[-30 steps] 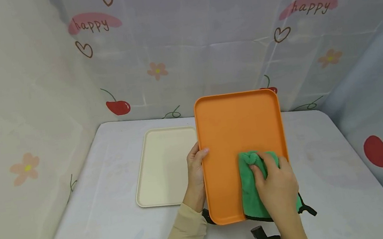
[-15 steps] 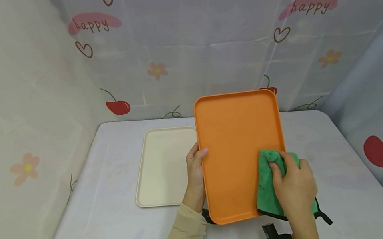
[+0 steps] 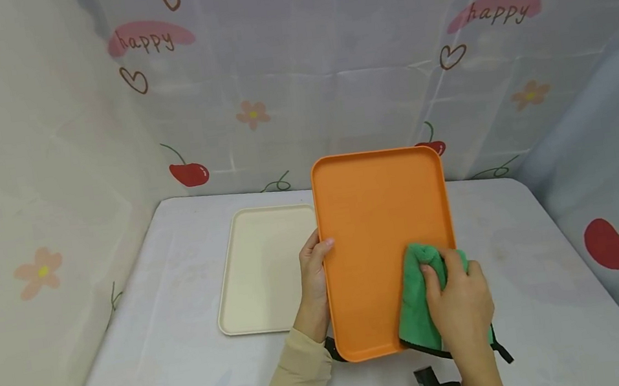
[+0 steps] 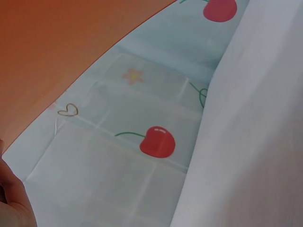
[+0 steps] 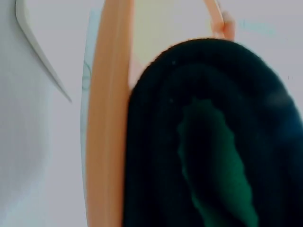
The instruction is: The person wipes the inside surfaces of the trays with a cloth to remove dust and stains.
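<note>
orange smooth rectangular tray (image 3: pixel 379 210), rounded corners, raised rim, held up in the left hand (image 3: pixel 312 280), thumb over the rim about midway along the left long side; face toward the head camera, spreading right of that grip. green soft fabric cloth (image 3: pixel 415 309) with black trim, pinched in the right hand (image 3: pixel 462 303), bunched at the grip, loose part below it over the tray's lower right corner; black loop (image 3: pixel 503 353) sticks out just beside the right wrist.

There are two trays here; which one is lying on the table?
The cream tray, partly hidden behind the orange tray. The orange one is held up in the person's left hand instead.
</note>
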`<state>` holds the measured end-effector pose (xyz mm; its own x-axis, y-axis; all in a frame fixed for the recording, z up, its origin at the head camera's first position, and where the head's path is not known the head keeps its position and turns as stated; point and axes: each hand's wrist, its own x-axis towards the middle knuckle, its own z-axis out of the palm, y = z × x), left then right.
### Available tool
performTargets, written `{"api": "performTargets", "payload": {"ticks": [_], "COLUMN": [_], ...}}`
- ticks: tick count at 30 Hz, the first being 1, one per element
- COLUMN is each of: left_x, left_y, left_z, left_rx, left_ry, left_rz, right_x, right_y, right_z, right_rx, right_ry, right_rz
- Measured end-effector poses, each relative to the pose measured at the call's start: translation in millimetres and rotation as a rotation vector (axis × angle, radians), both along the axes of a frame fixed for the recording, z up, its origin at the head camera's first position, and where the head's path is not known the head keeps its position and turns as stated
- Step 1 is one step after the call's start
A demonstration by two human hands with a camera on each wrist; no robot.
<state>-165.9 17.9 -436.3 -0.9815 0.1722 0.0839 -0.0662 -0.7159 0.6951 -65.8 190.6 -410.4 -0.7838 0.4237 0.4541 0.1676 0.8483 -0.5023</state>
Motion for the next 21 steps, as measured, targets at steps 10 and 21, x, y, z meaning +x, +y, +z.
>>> {"api": "performTargets", "payload": {"ticks": [10, 21], "left_x": [-1.3, -3.3], "left_y": [2.1, 1.5], "left_z": [-1.6, -1.7], "left_rx": [-0.014, -0.007], "left_ry": [-0.008, -0.003], "left_rz": [0.019, 0.002], "right_x": [-5.7, -6.3], "right_y": [-40, -80], "right_z": [-2.9, 0.1], "right_rx": [0.141, 0.269], "right_ry": [0.164, 0.199], "right_rz": [0.209, 0.365]}}
